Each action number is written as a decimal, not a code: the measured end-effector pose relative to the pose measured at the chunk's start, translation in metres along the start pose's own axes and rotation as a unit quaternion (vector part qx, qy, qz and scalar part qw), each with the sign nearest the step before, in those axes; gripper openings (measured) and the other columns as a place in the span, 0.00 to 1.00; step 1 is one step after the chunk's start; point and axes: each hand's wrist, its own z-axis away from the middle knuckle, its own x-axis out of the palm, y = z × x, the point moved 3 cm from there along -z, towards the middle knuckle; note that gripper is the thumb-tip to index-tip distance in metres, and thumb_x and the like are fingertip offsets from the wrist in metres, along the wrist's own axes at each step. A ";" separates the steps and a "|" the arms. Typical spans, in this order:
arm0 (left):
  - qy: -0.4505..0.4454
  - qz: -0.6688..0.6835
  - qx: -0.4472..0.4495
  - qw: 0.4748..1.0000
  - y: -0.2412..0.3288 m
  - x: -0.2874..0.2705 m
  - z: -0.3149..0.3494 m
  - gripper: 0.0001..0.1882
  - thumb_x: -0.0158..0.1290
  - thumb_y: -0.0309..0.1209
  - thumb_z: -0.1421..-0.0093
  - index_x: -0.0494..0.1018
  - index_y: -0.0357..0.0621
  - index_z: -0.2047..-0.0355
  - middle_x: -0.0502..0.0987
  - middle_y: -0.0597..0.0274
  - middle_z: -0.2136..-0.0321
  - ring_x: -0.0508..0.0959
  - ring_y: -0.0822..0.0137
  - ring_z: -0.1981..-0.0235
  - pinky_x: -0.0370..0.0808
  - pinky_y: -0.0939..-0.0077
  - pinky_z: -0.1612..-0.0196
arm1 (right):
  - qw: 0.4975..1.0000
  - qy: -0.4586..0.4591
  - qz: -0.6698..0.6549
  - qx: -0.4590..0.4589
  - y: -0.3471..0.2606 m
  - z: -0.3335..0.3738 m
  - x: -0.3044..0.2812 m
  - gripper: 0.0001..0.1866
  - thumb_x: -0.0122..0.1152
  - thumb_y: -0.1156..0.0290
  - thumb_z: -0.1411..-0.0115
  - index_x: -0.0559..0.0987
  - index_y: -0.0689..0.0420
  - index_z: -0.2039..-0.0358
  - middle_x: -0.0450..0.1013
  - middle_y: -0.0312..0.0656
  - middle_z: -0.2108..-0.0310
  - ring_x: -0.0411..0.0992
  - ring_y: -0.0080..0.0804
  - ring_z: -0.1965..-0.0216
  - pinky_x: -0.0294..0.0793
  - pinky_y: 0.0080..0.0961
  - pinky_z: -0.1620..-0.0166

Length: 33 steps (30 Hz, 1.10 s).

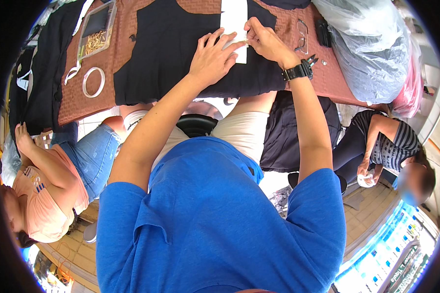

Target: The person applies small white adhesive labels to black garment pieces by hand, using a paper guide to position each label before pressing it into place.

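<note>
A black sleeveless garment piece (173, 46) lies spread on the brown-covered table in front of me. A white strip (233, 18), of paper or stiff cloth, runs down its upper right part. My left hand (212, 57) rests palm down on the garment, with its fingers spread and their tips on the strip. Just right of it, my right hand (266, 43) has thumb and forefinger pinched together at the strip's right edge, close to my left fingertips. Whatever sits in that pinch is too small to make out. A black watch is on my right wrist.
Left on the table (117, 49) are a clear box (99, 29) of small golden pieces, a white ring-shaped roll (93, 82) and black cloth (46, 68). Glasses (302, 36) and a large plastic bag (364, 46) lie right. People sit on either side, one holding something white.
</note>
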 end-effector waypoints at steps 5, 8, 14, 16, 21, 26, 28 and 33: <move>-0.003 -0.002 -0.001 1.000 -0.001 0.002 0.000 0.22 0.51 0.39 0.33 0.71 0.67 0.38 0.68 0.69 0.37 0.62 0.59 0.34 0.57 0.54 0.35 | 0.999 -0.016 0.021 0.047 0.004 -0.003 0.000 0.18 0.60 0.84 0.41 0.65 0.60 0.53 0.76 0.49 0.69 0.79 0.45 0.64 0.77 0.35 0.61; -0.004 -0.003 -0.001 1.000 0.000 0.002 -0.001 0.22 0.51 0.39 0.33 0.71 0.66 0.39 0.68 0.69 0.37 0.62 0.59 0.34 0.57 0.54 0.35 | 0.997 -0.017 0.031 0.071 0.002 -0.004 -0.004 0.19 0.61 0.83 0.41 0.66 0.60 0.52 0.76 0.50 0.69 0.79 0.44 0.65 0.77 0.35 0.62; -0.007 0.007 -0.003 1.000 -0.001 0.001 -0.001 0.22 0.51 0.38 0.34 0.71 0.65 0.39 0.68 0.69 0.37 0.62 0.59 0.34 0.57 0.54 0.35 | 0.995 0.095 0.013 0.027 -0.008 0.011 -0.006 0.19 0.59 0.84 0.42 0.66 0.61 0.52 0.76 0.51 0.69 0.78 0.47 0.68 0.78 0.36 0.63; -0.008 0.005 -0.005 1.000 -0.001 0.000 0.000 0.22 0.51 0.38 0.34 0.71 0.65 0.39 0.68 0.70 0.37 0.62 0.59 0.34 0.57 0.54 0.35 | 0.992 0.121 -0.023 0.038 -0.022 0.023 -0.005 0.18 0.56 0.85 0.41 0.65 0.63 0.52 0.76 0.52 0.68 0.79 0.49 0.66 0.79 0.36 0.63; -0.008 -0.002 -0.004 1.000 -0.001 0.001 0.000 0.22 0.51 0.39 0.33 0.71 0.64 0.39 0.68 0.69 0.37 0.62 0.59 0.34 0.57 0.54 0.35 | 0.988 0.152 -0.016 0.005 -0.030 0.040 0.005 0.17 0.52 0.86 0.41 0.64 0.64 0.52 0.79 0.56 0.65 0.80 0.52 0.62 0.81 0.38 0.60; -0.006 0.001 -0.005 1.000 0.000 0.000 0.000 0.22 0.50 0.39 0.33 0.71 0.61 0.39 0.68 0.69 0.37 0.62 0.59 0.33 0.57 0.53 0.35 | 0.987 0.161 0.014 -0.008 -0.033 0.041 0.008 0.17 0.52 0.87 0.43 0.64 0.64 0.53 0.80 0.57 0.64 0.80 0.54 0.64 0.80 0.40 0.61; -0.009 0.002 -0.004 1.000 0.000 0.000 -0.001 0.22 0.50 0.39 0.33 0.71 0.60 0.39 0.68 0.68 0.37 0.62 0.58 0.33 0.57 0.53 0.35 | 0.987 0.162 0.019 0.001 -0.031 0.042 0.009 0.17 0.52 0.87 0.43 0.64 0.63 0.53 0.80 0.57 0.64 0.79 0.55 0.63 0.80 0.41 0.61; -0.008 0.010 0.004 1.000 0.000 -0.003 -0.001 0.22 0.50 0.40 0.33 0.70 0.58 0.39 0.68 0.67 0.37 0.62 0.58 0.33 0.57 0.52 0.34 | 0.985 0.165 0.043 -0.011 -0.033 0.042 0.013 0.15 0.52 0.85 0.43 0.64 0.62 0.55 0.77 0.58 0.66 0.77 0.58 0.62 0.79 0.47 0.62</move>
